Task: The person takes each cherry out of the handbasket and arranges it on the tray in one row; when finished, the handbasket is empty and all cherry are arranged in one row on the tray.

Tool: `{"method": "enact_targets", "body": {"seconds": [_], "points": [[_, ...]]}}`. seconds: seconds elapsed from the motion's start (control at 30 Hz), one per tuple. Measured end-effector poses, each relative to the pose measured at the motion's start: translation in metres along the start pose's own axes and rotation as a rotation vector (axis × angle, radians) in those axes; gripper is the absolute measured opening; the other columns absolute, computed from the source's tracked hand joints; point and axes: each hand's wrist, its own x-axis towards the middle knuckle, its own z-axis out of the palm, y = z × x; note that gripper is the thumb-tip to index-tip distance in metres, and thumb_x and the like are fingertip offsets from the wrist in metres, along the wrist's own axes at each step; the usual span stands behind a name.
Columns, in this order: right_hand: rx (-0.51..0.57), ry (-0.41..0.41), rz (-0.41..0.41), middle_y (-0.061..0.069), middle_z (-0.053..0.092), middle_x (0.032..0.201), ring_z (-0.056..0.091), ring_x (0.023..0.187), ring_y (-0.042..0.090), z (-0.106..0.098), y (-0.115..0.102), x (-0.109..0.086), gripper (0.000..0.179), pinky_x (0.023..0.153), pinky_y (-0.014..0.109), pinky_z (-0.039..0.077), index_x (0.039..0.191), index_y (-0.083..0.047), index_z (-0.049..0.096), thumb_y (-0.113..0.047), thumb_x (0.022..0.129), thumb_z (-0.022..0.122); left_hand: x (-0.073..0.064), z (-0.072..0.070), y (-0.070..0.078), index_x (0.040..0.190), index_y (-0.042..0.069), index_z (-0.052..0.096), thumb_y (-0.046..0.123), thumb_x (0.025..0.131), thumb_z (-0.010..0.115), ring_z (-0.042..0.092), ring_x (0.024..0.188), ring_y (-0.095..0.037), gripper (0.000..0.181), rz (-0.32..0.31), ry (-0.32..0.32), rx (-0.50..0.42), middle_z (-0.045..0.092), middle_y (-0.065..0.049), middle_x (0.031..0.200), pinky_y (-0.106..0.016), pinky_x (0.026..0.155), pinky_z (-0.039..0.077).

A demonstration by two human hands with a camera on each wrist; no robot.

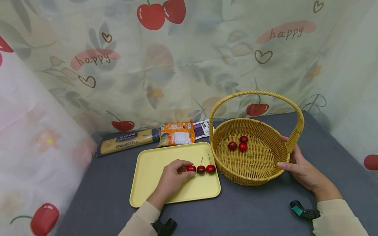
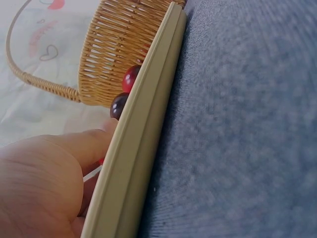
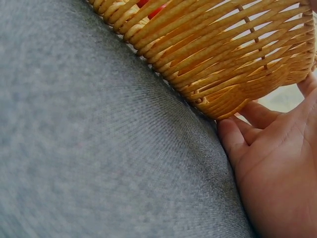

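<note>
My left hand (image 1: 174, 175) is over the yellow tray (image 1: 153, 170), its thumb and fingers pinching the leftmost cherry (image 1: 191, 168) of a row of three. Beside that one lie a dark cherry (image 1: 201, 169) and a red cherry (image 1: 210, 168), both with stems standing up. My right hand (image 1: 305, 173) holds the wicker basket (image 1: 248, 177) by its right side, the thumb over the rim and the other fingers outside, under the handle. Inside the basket three cherries (image 1: 243, 147) sit close together. From the left wrist, the tray's edge (image 2: 133, 129) covers part of the fingers and cherries.
Along the back lie a spaghetti pack (image 1: 128, 141), an orange packet (image 1: 177, 133) and a purple-and-white packet (image 1: 202, 128). The basket's tall handle (image 1: 257, 93) arches over it, and its left side stands against the tray's right edge. A grey cloth (image 1: 236, 209) covers the table.
</note>
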Motion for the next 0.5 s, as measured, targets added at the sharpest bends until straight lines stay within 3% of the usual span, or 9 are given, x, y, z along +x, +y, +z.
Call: {"method": "enact_targets", "body": {"seconds": [0.5], "points": [[-0.007,-0.002,0.005,0.019,0.0,0.171,0.028,0.148,0.014,0.0007,-0.001,0.0004,0.089,0.106,0.017,0.033,0.171,-0.023,0.009,0.01,0.103,0.056,0.0,-0.0009,-0.001,0.118,0.016,0.081,0.026,0.094,0.091,0.062,0.091,-0.021,0.028,-0.02,-0.026,-0.011,0.069,0.005,0.102,-0.036,0.079,0.053]]}}
